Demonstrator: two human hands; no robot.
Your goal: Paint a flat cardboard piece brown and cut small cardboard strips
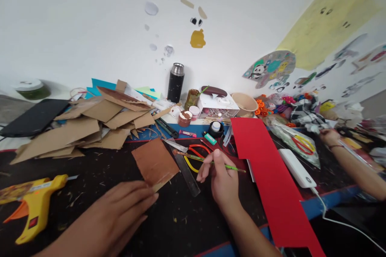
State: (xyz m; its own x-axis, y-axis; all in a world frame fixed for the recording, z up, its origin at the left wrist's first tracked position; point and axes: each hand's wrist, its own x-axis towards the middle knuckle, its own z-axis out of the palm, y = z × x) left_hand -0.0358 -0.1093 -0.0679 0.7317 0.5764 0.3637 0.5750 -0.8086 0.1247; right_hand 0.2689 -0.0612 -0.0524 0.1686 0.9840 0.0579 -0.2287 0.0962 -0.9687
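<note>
The right hand point(223, 184) is closed around a green paintbrush point(193, 157), its brown tip pointing left; the left hand point(117, 209), fingers nearly straight, touches the near corner of a brown-painted card point(155, 160) on the dark table point(177, 233); whether it grips, I cannot tell; a ruler point(187, 174) lies just beside the card.

Facing a broad white wall point(84, 24), showing pale grey stickers point(151, 8) and a mustard-yellow sticker point(198, 39) near the middle, and bearing a slanting yellow sheet point(319, 32) with small dark marks and a rounded collage panel point(271, 66) with a panda towards the right. Running along below the wall as a dark worktop point(181, 225), bordering in blue and red. Catching soft, fairly even light across the white surface.
</note>
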